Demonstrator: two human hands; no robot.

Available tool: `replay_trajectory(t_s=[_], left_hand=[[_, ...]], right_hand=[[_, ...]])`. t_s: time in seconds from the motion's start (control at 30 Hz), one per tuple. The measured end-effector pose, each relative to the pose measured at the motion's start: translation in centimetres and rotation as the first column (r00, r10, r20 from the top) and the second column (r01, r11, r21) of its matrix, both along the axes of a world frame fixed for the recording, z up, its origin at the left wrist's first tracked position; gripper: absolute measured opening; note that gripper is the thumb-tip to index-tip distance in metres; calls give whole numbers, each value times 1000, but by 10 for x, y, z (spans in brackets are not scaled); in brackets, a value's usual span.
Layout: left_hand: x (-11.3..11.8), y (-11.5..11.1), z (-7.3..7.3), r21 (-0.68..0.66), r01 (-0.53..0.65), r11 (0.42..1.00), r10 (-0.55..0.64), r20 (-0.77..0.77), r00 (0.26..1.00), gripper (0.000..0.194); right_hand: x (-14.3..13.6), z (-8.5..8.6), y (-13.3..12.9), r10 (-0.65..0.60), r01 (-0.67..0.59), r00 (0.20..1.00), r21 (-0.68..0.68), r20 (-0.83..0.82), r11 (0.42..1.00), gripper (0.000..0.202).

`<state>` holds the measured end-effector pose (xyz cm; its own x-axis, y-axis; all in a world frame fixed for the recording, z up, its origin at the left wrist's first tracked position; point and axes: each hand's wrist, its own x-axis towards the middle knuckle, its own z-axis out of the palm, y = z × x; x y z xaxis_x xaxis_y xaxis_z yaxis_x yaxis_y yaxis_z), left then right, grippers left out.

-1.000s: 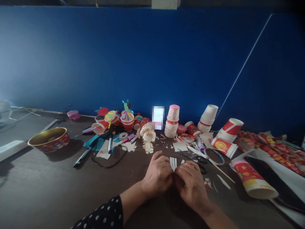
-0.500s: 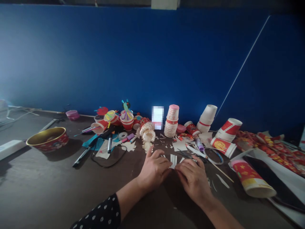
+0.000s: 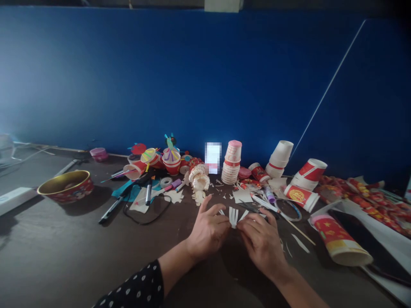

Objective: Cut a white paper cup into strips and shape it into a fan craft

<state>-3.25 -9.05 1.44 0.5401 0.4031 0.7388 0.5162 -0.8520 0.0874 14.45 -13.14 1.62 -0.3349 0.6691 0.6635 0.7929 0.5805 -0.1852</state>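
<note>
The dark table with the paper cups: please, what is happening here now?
At the dark table, a person's left hand and right hand hold a white paper piece between their fingers. It is cut into narrow strips, which spread away from the person. Beyond stands a stack of paper cups, and a white scrap lies to the right.

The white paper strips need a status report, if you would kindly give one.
Left hand and right hand pinching white paper strips. Strips slightly fanned. Scissors close beyond right hand, partly hidden.
</note>
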Motion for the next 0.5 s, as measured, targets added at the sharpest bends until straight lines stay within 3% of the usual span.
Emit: replay_trajectory(t_s=[0.17,0.5], left_hand=[[-1,0,0,25,-49,999,49,-20,999,6],[-3,-2,-4,115,36,993,-25,-92,995,19]], right_hand=[[-1,-4,-1,-8,5,998,47,58,999,20],[-2,1,-1,-31,27,998,66,63,997,20]])
